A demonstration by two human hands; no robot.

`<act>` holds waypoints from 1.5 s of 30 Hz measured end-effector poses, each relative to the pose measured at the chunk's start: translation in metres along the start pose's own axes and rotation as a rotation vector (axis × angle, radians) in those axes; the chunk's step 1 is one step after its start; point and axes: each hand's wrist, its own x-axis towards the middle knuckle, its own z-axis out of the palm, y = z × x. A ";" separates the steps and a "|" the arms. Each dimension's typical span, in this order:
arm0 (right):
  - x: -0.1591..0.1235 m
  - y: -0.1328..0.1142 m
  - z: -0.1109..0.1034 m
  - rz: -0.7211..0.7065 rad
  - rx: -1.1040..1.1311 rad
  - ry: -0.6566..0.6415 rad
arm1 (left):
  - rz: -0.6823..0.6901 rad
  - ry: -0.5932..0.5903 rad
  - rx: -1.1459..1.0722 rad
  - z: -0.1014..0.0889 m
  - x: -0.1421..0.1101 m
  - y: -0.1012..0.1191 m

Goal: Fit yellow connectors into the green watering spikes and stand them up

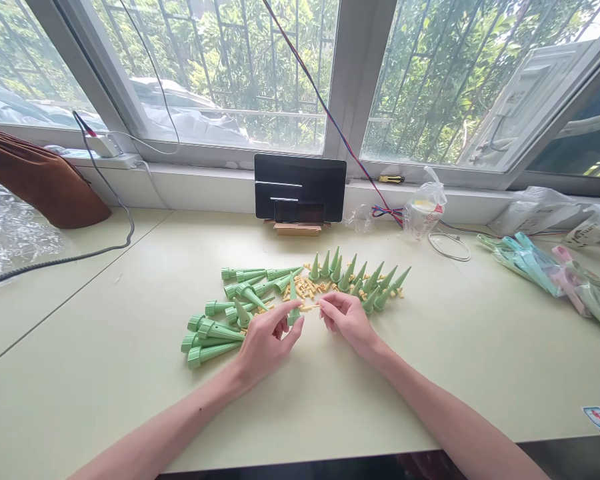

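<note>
My left hand (pixel 273 333) holds a green plastic spike (pixel 293 293) between thumb and fingers, with its pointed end up. Just right of it, my right hand (pixel 347 319) pinches a small pale-yellow plastic piece (pixel 314 307) that points toward the spike. I cannot tell whether the two touch. Beyond both hands lies a pile of loose yellow plastic pieces (pixel 307 288). Several green spikes with ribbed caps (pixel 215 330) lie on their sides to the left. To the right, more green spikes (pixel 353 272) stand point up in a group, some with yellow pieces at their bases.
A dark tablet (pixel 300 187) leans on a cardboard stand (pixel 297 229) at the back of the table (pixel 130 400). A bagged cup (pixel 424 212), a coiled white cable (pixel 450 247) and bagged items (pixel 545 267) are at right. A brown bag (pixel 45 177) and black cable (pixel 80 257) lie left.
</note>
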 end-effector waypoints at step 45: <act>-0.003 0.006 0.001 -0.097 -0.105 -0.145 | -0.056 -0.216 0.010 0.002 0.000 -0.003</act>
